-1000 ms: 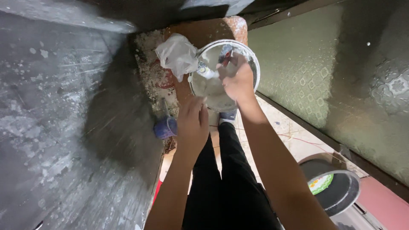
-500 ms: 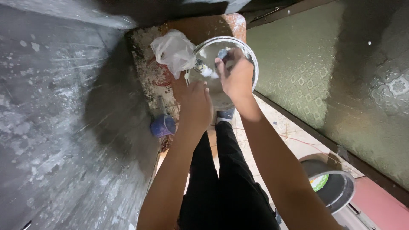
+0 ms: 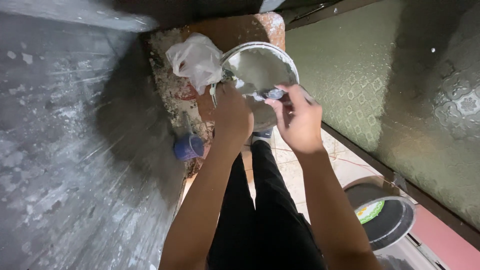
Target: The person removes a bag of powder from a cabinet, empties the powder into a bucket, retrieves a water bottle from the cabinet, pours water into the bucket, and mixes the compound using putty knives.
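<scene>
A round metal bucket (image 3: 265, 60) with pale grey-white paste inside is tilted toward me. My left hand (image 3: 231, 116) grips its near rim and side. At the bucket's lower edge my right hand (image 3: 295, 117) pinches a small dark tool, its fingers closed around it. A crumpled white plastic bag (image 3: 196, 60) lies against the bucket's left side. My legs in black trousers (image 3: 265, 210) are below.
A grey, smeared wall (image 3: 65, 150) fills the left. A paste-spattered ledge (image 3: 172, 95) holds a small blue cup (image 3: 188, 146). A green patterned wall (image 3: 390, 85) stands on the right. Below right stands a dark round bucket (image 3: 385, 220) on tiled floor.
My right hand has come off the bucket's far rim down to its near edge, now pinching a small tool. The left hand has shifted right, and the view has moved closer.
</scene>
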